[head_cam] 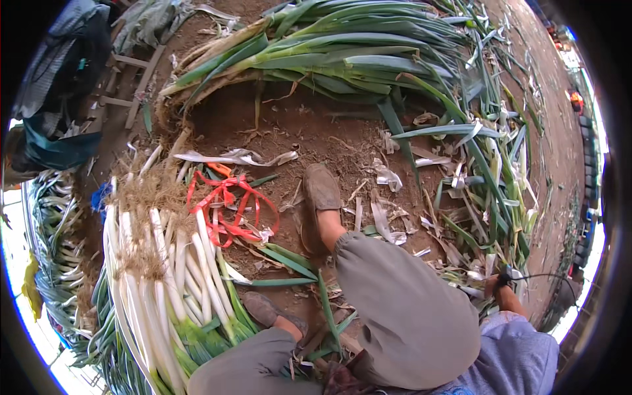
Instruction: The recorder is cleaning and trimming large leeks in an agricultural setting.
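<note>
My right hand (492,285) is low at the right, beside stripped leek leaves (474,276); its fingers are mostly hidden, so its grip is unclear. A band with a thin black cable is around that wrist. My left hand is out of view. Cleaned leeks with white stalks (163,316) and bushy roots lie in a pile at the left. On the pile's right edge rests a tangle of red plastic ribbon (232,207), with an orange object (219,169) just above it. Uncleaned leeks (335,54), with long green leaves and soil on their roots, lie across the top.
My shoes (321,187) stand on brown soil strewn with peeled leaf scraps (382,217). A wooden frame (140,86) and dark cloth (69,74) are at the upper left. More leeks (54,247) are stacked at the far left. A long heap of leaves (498,173) curves down the right.
</note>
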Action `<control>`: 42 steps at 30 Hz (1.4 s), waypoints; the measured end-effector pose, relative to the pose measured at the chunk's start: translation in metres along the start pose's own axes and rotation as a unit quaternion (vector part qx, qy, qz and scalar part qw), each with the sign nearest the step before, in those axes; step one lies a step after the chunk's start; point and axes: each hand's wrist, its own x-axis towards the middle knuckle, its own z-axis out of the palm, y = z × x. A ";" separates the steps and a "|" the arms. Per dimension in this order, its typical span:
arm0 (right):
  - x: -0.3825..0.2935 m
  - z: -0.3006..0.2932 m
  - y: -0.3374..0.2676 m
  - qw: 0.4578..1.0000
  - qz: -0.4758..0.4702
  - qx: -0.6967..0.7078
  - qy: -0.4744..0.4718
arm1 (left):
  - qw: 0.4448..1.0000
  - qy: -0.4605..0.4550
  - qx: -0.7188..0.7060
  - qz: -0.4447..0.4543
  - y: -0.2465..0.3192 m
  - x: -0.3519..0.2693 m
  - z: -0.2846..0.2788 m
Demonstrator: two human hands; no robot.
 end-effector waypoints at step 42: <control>0.040 -0.346 -0.412 0.774 -0.542 0.062 0.322 | 0.948 -0.016 -0.075 0.308 0.640 0.291 -0.126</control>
